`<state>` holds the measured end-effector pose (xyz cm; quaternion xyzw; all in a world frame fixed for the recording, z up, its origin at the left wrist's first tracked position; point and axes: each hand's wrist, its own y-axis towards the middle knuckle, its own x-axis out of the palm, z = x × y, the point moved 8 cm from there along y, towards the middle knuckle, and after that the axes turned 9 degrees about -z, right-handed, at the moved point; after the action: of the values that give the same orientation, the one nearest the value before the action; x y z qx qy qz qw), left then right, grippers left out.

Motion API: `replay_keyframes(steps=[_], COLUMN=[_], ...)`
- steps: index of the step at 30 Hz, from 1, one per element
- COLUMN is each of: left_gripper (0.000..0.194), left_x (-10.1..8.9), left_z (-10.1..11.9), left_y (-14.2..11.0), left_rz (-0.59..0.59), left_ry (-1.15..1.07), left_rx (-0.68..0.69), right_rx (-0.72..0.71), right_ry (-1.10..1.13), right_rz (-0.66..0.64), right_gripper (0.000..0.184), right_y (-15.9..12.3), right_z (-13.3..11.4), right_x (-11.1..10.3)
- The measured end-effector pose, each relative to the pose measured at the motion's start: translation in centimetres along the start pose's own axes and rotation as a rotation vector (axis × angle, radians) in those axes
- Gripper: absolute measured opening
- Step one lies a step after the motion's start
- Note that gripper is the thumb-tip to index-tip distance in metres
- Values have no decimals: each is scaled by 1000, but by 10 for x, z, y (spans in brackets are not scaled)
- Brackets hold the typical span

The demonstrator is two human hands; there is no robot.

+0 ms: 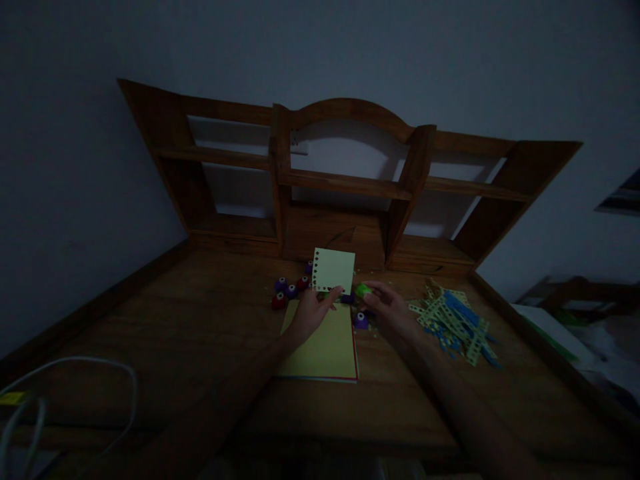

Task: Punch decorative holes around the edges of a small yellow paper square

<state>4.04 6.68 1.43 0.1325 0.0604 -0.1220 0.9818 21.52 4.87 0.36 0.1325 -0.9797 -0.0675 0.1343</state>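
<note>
Green piece (pixel 362 290), indistinct, in right hand (pixel 393 309)

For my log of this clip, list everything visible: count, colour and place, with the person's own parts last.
holed sheet: one, pale yellow-green, in left hand
green piece: one, bright green, in right hand
paper stack: one, yellow top, below the sheet
purple pieces: several, purple, around the sheet
red pieces: at least two, red, left of the sheet
paper strips: many, pale yellow and blue, desk's right
cable: one, white, lower left
desk: one, brown, beneath
shelf unit: one, brown, desk's back
socket: one, white, behind shelves
white items: unclear count, beyond desk's right edge
left hand: one, centre
right hand: one, right of centre
</note>
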Motion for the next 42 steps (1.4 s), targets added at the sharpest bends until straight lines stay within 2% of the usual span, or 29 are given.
replay_keyframes(steps=[8, 22, 32, 42], left_gripper=[28, 26, 23, 31], left_x=[-3, -4, 1, 3], left_z=[12, 5, 12, 9], left_y=[-5, -3, -6, -6], left_rz=[41, 66, 19, 11], left_ry=[9, 42, 65, 70], left_rx=[30, 75, 104, 148], right_rx=[5, 13, 7, -6], right_ry=[38, 26, 26, -43], right_rz=[-41, -73, -79, -41], right_gripper=[34, 29, 30, 32], right_y=[1, -1, 0, 1], right_z=[7, 5, 5, 4], right_x=[7, 11, 11, 7])
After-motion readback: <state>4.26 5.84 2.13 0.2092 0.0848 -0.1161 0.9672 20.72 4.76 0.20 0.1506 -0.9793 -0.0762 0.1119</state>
